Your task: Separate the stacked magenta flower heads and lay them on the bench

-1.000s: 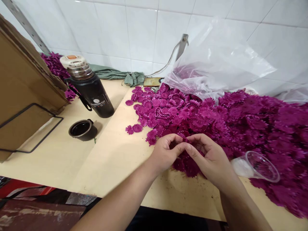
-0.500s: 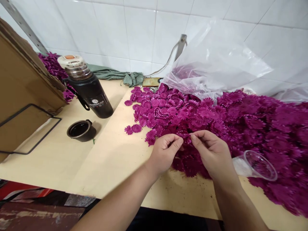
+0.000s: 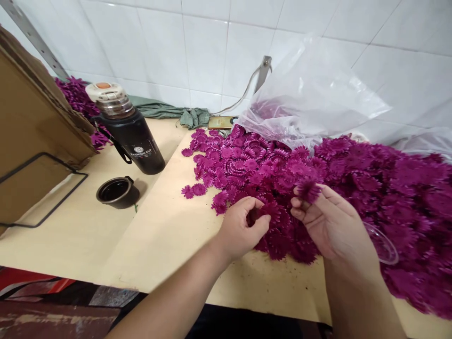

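Observation:
A large heap of magenta artificial flower heads (image 3: 247, 165) spreads over the table. My right hand (image 3: 335, 226) is raised over the heap, its thumb and fingers closed on one flower head (image 3: 308, 189). To its left, my left hand (image 3: 243, 226) is curled at the near edge of the heap. Dark magenta petals (image 3: 271, 211) show between its thumb and forefinger, though they partly blend with the flowers behind. A clear plastic cup (image 3: 383, 245) lies tipped on the flowers, mostly hidden behind my right hand.
A black thermos (image 3: 136, 136) stands at the left, with its dark cup lid (image 3: 119, 193) before it. A cardboard box (image 3: 35, 117) and wire frame (image 3: 45, 221) are at far left. Behind the heap lie a clear plastic bag (image 3: 318, 89), a phone (image 3: 221, 123) and green cloth (image 3: 194, 117).
My hands have come apart from their meeting pinch. The right hand has moved right and turned, now showing a flower head in its fingers; the left has barely moved, its thumb and forefinger parting slightly.

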`<control>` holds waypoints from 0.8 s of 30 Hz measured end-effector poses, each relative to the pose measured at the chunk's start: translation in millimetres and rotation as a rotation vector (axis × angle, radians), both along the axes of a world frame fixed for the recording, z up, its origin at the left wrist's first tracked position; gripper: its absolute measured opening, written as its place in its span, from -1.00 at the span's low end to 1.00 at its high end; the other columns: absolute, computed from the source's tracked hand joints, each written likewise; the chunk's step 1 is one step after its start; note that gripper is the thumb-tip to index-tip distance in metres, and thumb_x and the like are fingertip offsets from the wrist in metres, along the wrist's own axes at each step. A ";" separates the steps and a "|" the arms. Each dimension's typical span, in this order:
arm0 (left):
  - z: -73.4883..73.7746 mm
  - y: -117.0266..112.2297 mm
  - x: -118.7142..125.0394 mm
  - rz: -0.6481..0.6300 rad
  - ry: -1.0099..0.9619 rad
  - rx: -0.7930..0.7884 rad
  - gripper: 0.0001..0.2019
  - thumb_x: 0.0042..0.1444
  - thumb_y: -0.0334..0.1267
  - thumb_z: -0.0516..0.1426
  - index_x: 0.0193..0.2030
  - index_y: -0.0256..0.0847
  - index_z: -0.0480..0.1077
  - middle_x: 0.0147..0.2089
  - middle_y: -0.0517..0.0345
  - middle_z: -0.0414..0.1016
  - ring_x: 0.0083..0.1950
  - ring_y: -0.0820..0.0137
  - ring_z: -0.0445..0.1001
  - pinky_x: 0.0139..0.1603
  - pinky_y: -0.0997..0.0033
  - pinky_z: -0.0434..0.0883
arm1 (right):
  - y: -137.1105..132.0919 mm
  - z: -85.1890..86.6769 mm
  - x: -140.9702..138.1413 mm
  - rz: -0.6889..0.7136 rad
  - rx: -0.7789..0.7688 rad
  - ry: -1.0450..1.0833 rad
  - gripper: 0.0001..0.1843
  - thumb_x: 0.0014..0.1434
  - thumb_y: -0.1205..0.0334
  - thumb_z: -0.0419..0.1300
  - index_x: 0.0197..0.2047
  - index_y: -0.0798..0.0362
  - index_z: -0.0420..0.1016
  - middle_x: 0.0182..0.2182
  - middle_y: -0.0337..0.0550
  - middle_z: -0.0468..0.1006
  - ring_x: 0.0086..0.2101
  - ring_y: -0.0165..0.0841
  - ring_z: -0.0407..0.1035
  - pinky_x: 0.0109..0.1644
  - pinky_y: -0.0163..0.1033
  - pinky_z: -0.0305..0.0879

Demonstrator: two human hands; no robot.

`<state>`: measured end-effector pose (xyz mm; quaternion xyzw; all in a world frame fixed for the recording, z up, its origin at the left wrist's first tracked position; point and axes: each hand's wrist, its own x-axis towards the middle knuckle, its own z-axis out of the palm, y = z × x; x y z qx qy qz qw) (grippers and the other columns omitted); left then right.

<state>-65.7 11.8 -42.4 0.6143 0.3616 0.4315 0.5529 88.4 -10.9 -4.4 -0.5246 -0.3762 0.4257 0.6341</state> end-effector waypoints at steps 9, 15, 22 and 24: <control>-6.6 4.4 1.7 0.153 0.224 0.236 -0.90 0.10 -0.36 0.03 -0.29 -0.24 0.37 -0.32 0.12 0.37 -0.29 0.37 0.36 -0.21 0.33 0.32 | -13.6 -7.4 1.4 0.134 -0.244 0.405 -0.59 0.13 -0.16 0.09 -0.38 0.01 0.50 -0.42 -0.16 0.51 -0.52 -0.42 0.32 -0.53 -0.32 0.30; -10.9 5.2 1.5 0.155 0.270 0.241 -0.88 0.06 -0.22 0.18 -0.32 -0.21 0.38 -0.30 0.14 0.40 -0.30 0.39 0.36 -0.26 0.37 0.33 | -19.1 -9.8 2.1 0.203 -0.137 0.199 -0.69 0.07 -0.11 0.19 -0.33 -0.04 0.46 -0.38 -0.18 0.51 -0.43 -0.36 0.39 -0.43 -0.27 0.37; -8.8 3.0 -0.3 0.271 0.211 0.318 -0.92 0.12 -0.28 0.10 -0.26 -0.22 0.35 -0.33 0.15 0.34 -0.39 0.46 0.29 -0.35 0.42 0.30 | -18.7 -18.6 -2.8 -0.007 -0.089 0.082 -0.58 -0.24 -0.07 0.44 -0.56 0.05 0.38 -0.67 -0.32 0.37 -0.64 -0.49 0.25 -0.59 -0.38 0.23; -6.1 1.7 -0.5 0.231 0.174 0.343 -0.94 0.12 -0.29 0.10 -0.31 -0.21 0.36 -0.36 0.16 0.34 -0.39 0.46 0.30 -0.37 0.43 0.30 | -18.4 -21.2 -3.1 -0.074 -0.086 -0.058 -0.54 -0.18 -0.12 0.40 -0.59 0.05 0.33 -0.72 -0.32 0.34 -0.68 -0.50 0.20 -0.62 -0.39 0.17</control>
